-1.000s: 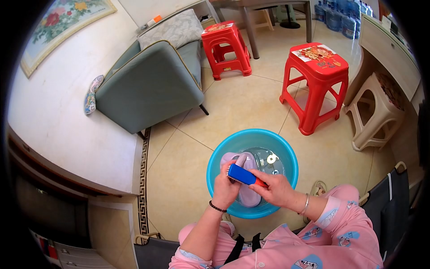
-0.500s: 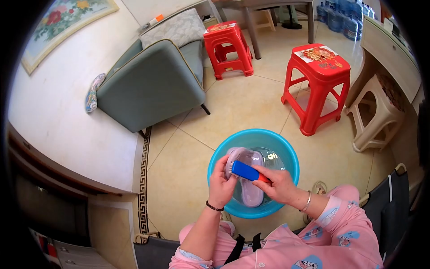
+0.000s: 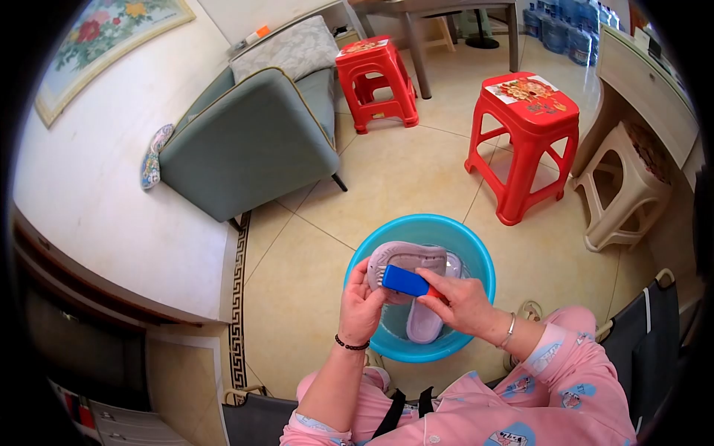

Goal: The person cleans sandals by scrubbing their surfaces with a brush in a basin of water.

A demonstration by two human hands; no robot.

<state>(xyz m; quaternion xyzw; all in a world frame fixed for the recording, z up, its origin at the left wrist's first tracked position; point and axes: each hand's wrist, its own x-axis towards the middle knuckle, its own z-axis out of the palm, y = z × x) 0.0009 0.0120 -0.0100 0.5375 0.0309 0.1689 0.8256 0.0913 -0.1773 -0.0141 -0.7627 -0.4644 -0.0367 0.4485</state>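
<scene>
Above floor (image 3: 327,204) and basin (image 3: 480,256), the left hand (image 3: 360,306) grips a crosswise slipper (image 3: 410,254) beneath the brush (image 3: 404,280) the right hand (image 3: 466,305) clasps.

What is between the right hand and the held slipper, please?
The brush, held in the right hand, lies between it and the slipper, in the head view.

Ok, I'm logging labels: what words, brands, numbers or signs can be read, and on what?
Nothing legible.
Brush and held slipper: no readable text.
Painting: small marks at right, too small to read.
Far red stool: small sticker, too small.
Pink clothes: printed patches, too small.
Blue bottles: too blurred.
</scene>
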